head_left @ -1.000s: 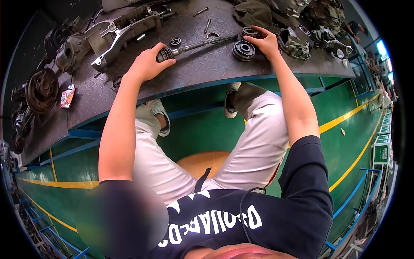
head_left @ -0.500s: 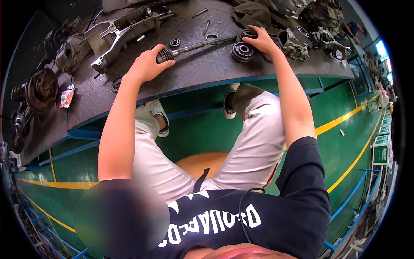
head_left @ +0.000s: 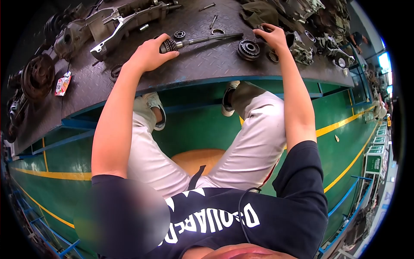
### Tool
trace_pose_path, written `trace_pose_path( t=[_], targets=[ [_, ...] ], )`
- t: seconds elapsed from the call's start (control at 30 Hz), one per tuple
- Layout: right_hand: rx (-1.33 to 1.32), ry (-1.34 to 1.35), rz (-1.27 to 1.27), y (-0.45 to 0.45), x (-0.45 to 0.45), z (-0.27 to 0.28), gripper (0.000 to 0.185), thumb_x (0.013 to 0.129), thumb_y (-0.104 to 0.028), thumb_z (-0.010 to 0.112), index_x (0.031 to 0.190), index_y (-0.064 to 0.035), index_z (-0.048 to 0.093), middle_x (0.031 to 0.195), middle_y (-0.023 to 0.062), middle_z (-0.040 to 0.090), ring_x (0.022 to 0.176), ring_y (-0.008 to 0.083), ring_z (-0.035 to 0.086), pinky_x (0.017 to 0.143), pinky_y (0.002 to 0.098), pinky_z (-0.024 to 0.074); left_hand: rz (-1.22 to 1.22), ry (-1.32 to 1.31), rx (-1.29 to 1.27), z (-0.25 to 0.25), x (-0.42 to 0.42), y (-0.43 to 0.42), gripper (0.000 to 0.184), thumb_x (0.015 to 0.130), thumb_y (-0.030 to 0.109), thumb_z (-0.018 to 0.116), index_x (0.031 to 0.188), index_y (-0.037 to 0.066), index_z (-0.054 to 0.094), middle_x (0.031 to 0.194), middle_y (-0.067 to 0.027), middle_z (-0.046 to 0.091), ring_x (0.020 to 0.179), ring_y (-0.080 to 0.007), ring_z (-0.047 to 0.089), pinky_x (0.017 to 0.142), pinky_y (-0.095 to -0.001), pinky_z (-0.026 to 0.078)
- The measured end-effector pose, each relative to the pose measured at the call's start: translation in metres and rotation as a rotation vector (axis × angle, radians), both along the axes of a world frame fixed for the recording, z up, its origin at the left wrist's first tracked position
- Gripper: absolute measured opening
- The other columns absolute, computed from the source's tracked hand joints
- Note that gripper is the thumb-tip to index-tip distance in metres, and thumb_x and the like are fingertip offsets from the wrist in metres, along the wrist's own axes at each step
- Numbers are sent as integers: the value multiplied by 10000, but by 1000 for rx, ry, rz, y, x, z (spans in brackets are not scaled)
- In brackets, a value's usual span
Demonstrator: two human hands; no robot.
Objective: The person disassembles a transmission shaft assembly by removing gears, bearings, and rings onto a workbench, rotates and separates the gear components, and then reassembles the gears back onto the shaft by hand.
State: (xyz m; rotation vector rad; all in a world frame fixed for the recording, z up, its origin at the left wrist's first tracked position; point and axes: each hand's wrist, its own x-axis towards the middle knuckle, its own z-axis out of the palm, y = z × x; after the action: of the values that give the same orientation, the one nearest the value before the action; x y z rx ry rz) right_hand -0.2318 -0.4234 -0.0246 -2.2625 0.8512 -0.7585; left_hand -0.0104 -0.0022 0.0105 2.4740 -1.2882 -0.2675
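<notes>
My left hand is wrapped round the gear end of a long metal shaft, which lies across the table pointing right. My right hand is closed on a small dark gear, partly hidden by the fingers, beyond the shaft's far tip. Just left of that hand a larger round gear lies flat. A ring rests below the right hand. Behind the shaft are a small bearing and a thin ring.
A long metal housing stands at the left, with a rusty drum and a small red-and-white packet nearer the edge. Castings and a dark cloth are at the right. Two bolts lie at the back.
The small gear has moved right in my right hand, away from the larger gear and the shaft tip. My left hand keeps its hold. The whole view has shifted slightly.
</notes>
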Motion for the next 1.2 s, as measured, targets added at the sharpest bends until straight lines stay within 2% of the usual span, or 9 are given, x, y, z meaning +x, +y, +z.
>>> trace_pose_path(
  t=[0.07,0.2,0.3,0.53,0.63,0.77,0.87,1.07,1.2],
  targets=[
    [212,-100,-50,-1,-4,0,566,803,-381,941,1218,-17,818,1063,49,799,909,151,725,847,329,608,-2,-6,-10,-3,1,0,677,951,556,778,1477,174,591,1312,-207,732,1217,-375,706,1043,-443,550],
    [823,-372,80,-5,-13,0,298,949,-245,836,1189,-70,806,1071,25,758,975,135,699,841,346,621,-19,-18,-35,-7,6,0,711,946,579,761,1489,156,583,1285,-236,740,1220,-409,705,1046,-476,555],
    [928,-379,159,-1,-19,6,353,942,-260,842,1227,-59,784,1078,14,746,1003,138,696,871,343,621,-25,-18,-39,-7,7,0,713,948,581,760,1493,158,583,1291,-235,739,1216,-409,708,1044,-478,557],
    [316,43,370,55,-38,45,596,868,-293,880,1376,-12,743,1225,109,783,1098,150,728,946,302,582,-23,-13,-12,-6,8,-1,684,959,590,762,1481,185,588,1312,-209,728,1207,-370,709,1030,-442,561],
    [70,80,501,62,-34,44,633,873,-297,888,1407,-2,716,1267,86,765,1138,163,703,1026,323,546,-12,-23,-17,-6,7,0,685,959,594,760,1482,187,588,1319,-210,725,1219,-374,706,1040,-442,559],
    [-44,173,447,72,-26,46,678,842,-334,918,1383,24,720,1230,102,779,1114,161,706,1026,314,533,-8,-34,-21,-9,8,-1,690,957,600,760,1485,190,586,1331,-214,721,1234,-380,702,1050,-450,556],
    [-94,128,407,79,-22,45,730,773,-443,935,1315,15,762,1154,160,798,1030,221,768,974,327,582,-16,-37,-19,-7,7,0,690,957,600,759,1487,193,586,1335,-222,719,1237,-386,701,1052,-456,555],
    [-140,94,378,82,-21,39,714,798,-454,932,1320,4,767,1124,141,800,1008,202,763,954,321,582,-38,-37,-26,-12,12,-1,696,952,613,751,1487,199,587,1326,-235,718,1226,-397,701,1048,-460,557],
    [219,-129,342,85,-16,31,568,900,-393,888,1283,10,773,1065,101,793,942,156,737,879,311,603,5,-154,38,-7,6,-4,713,939,627,751,1505,227,583,1326,-221,693,1240,-399,685,1048,-455,559]
  ],
)
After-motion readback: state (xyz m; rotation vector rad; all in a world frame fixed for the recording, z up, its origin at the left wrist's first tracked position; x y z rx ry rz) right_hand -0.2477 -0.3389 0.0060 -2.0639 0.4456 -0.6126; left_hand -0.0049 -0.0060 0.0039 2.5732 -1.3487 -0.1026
